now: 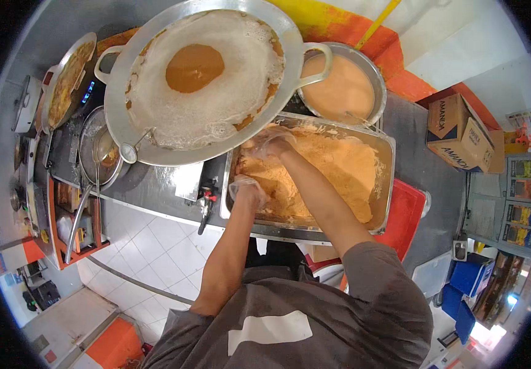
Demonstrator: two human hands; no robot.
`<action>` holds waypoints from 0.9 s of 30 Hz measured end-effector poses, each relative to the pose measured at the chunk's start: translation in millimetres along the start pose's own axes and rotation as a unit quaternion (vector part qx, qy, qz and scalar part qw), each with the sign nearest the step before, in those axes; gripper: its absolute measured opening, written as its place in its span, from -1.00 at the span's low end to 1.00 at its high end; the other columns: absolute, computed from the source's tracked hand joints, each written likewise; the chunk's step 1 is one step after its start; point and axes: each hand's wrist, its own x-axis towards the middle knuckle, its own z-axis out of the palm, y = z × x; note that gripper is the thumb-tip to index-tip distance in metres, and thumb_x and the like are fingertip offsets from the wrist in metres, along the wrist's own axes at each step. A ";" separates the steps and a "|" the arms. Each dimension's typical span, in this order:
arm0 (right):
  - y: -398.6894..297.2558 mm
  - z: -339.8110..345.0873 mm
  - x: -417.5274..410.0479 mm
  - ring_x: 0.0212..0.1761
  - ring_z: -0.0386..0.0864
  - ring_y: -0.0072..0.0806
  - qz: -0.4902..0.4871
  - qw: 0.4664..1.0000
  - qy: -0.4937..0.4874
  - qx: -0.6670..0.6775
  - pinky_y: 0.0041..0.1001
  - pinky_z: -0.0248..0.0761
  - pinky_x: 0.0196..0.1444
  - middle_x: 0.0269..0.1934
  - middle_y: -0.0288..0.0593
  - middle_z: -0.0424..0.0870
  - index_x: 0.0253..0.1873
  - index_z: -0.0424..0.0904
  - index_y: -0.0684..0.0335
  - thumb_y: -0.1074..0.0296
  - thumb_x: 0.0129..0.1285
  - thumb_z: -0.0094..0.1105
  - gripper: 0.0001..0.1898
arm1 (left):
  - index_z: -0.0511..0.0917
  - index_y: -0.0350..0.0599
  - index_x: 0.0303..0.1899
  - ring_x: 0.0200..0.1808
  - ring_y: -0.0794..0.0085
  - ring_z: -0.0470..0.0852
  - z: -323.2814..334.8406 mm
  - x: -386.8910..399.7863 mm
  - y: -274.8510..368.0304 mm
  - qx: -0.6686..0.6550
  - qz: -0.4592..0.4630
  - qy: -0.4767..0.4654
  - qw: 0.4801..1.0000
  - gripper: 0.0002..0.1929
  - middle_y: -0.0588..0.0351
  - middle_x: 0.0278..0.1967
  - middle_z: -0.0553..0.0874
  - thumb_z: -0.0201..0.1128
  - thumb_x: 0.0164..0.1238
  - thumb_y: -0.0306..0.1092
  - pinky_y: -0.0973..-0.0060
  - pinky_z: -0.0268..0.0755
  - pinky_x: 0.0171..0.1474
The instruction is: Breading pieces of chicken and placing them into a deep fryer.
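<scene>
A deep rectangular metal pan holds an orange-tinted flour-like powder. My left hand, in a clear plastic glove, reaches into the pan's left side, its fingers hidden by glove and powder. Higher up in the same pan is my right hand, also gloved, over the powder near the upper left corner. Whether either hand grips something cannot be made out. Just beyond the hands stands a wide two-handled metal pan of foaming hot oil, with a dial thermometer at its rim.
A round metal bowl of orange batter stands behind the rectangular pan. At left are a strainer over a pot and another large pan. A red tray lies at right, partly under the rectangular pan. Cardboard boxes sit farther right.
</scene>
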 end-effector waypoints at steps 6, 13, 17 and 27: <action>-72.3 -83.8 -116.2 0.58 0.04 -0.20 -0.042 0.986 -0.155 -0.038 -0.32 -0.11 0.60 0.54 -0.06 0.13 0.50 0.21 0.11 -0.43 0.30 -0.16 -0.14 | 0.35 0.02 0.41 0.40 0.24 0.40 96.5 -11.3 -0.5 0.149 0.029 -0.009 0.988 -0.27 -0.02 0.38 0.44 0.01 0.34 0.27 -0.14 0.06 0.45; -33.0 -140.6 -121.3 0.52 0.20 -0.17 0.178 0.973 -0.144 0.023 -0.29 -0.03 0.55 0.47 -0.03 0.28 0.49 0.24 0.09 -0.24 0.39 -0.09 -0.29 | 0.32 -0.07 0.41 0.33 -0.07 0.45 24.4 -43.8 -18.9 -0.500 -0.079 -0.024 0.862 -0.35 -0.29 0.28 0.49 -0.13 0.46 0.14 0.21 0.25 0.39; -24.7 -65.2 -50.9 0.47 0.27 -0.12 0.049 0.994 -0.079 -0.050 -0.27 0.14 0.46 0.43 -0.02 0.35 0.44 0.32 0.15 -0.24 0.40 -0.09 -0.30 | 0.44 -0.06 0.32 0.36 0.12 0.44 -3.1 1.1 -31.7 0.099 0.152 -0.232 0.956 -0.41 -0.17 0.39 0.38 -0.05 0.45 0.11 0.18 0.29 0.40; 37.7 -121.8 -208.4 0.37 0.35 -0.20 0.098 0.976 -0.158 -0.115 -0.33 0.19 0.41 0.41 0.12 0.31 0.46 0.23 0.23 -0.20 0.32 0.04 -0.23 | 0.32 -0.20 0.38 0.35 0.01 0.43 -44.8 -32.0 17.7 -0.487 -0.008 0.139 0.862 -0.45 -0.12 0.24 0.56 0.05 0.49 -0.09 0.23 0.21 0.45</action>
